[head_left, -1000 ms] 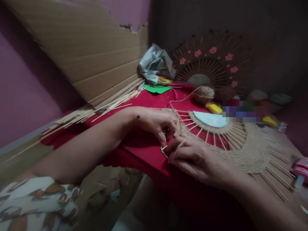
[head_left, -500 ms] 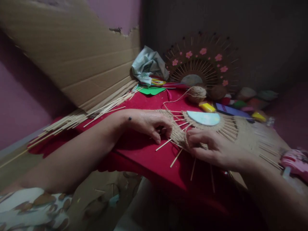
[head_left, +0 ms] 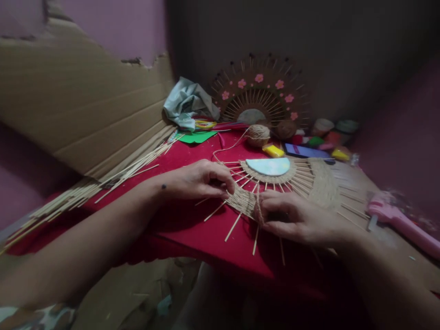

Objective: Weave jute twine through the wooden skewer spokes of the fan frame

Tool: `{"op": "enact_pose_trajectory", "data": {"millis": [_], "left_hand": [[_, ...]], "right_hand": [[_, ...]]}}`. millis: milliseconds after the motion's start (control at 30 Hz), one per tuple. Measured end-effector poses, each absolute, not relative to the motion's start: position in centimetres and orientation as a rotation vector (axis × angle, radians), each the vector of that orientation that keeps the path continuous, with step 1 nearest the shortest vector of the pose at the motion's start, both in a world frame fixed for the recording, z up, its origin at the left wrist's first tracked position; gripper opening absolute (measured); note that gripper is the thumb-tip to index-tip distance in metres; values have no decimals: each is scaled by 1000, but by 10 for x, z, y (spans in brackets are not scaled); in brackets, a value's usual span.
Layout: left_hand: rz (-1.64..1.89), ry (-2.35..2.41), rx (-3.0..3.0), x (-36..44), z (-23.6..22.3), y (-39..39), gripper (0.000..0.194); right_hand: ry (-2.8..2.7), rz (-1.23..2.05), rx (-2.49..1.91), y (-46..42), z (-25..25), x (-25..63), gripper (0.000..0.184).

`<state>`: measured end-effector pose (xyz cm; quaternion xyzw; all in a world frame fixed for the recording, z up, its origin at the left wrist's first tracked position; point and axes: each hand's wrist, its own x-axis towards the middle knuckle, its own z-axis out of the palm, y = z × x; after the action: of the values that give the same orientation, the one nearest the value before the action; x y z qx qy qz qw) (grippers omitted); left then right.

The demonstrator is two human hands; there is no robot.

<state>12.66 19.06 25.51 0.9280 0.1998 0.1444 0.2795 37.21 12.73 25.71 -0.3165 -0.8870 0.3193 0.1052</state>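
On the red cloth lies a half-round fan of thin wooden sticks [head_left: 233,227] with a pale blue half-disc [head_left: 270,166] at its centre. A woven band of jute twine [head_left: 242,202] runs across the sticks. My left hand [head_left: 209,179] is closed on the left part of this band, thumb and fingers pinched together. At the band's front, my right hand [head_left: 287,214] is closed on a loop of twine [head_left: 259,208]; its fingers hide part of the weave. From the fan's left side, a loose strand leads back to a twine ball [head_left: 258,134].
Loose sticks [head_left: 127,172] lie at the left beside a cardboard sheet [head_left: 113,114]. Behind stand a finished flowered fan [head_left: 260,80] and a crumpled cloth [head_left: 189,103]. A phone [head_left: 302,152] and yellow packet [head_left: 273,151] lie beyond the fan, a pink glue gun [head_left: 395,215] at right.
The view has turned right, so everything sits further left. My left hand has shifted slightly along the woven band; my right hand still holds the twine, its loop now raised more visibly.
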Motion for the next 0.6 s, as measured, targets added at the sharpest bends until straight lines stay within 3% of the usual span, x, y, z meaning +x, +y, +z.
{"op": "enact_pose_trajectory", "data": {"millis": [300,600], "left_hand": [[54,248,2660,176,270,181,17],[122,164,2539,180,247,184,19]], "right_hand": [[-2612,884,-868,125,253,374,15],[-2621,811,-859,124,254,378,16]]}}
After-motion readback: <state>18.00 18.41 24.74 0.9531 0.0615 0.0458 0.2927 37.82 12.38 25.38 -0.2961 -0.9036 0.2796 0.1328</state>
